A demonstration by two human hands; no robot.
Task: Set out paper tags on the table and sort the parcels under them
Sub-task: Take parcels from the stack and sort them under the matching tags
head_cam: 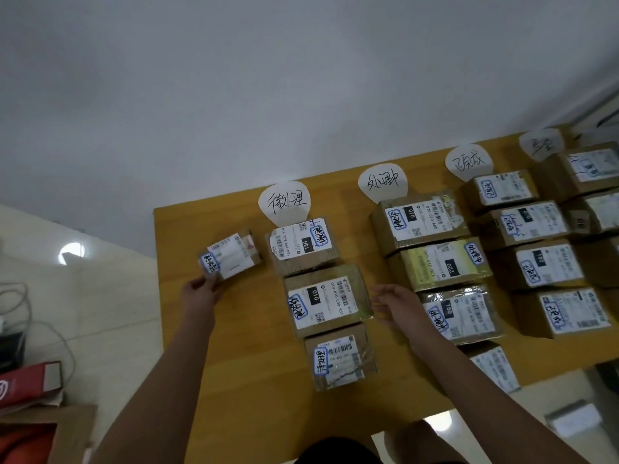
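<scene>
Gripping parcel [229,257] by near-left end in left hand [201,291], with long axis slanting far-right; holding right hand [397,304] loosely spread.

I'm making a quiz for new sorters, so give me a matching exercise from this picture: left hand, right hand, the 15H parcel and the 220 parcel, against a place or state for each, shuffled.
1 left hand
2 right hand
3 15H parcel
4 220 parcel

A has a yellowish label
B holds nothing
C grips a small parcel
D lies directly under the leftmost paper tag

Pairs: 1-C, 2-B, 3-D, 4-A
</scene>
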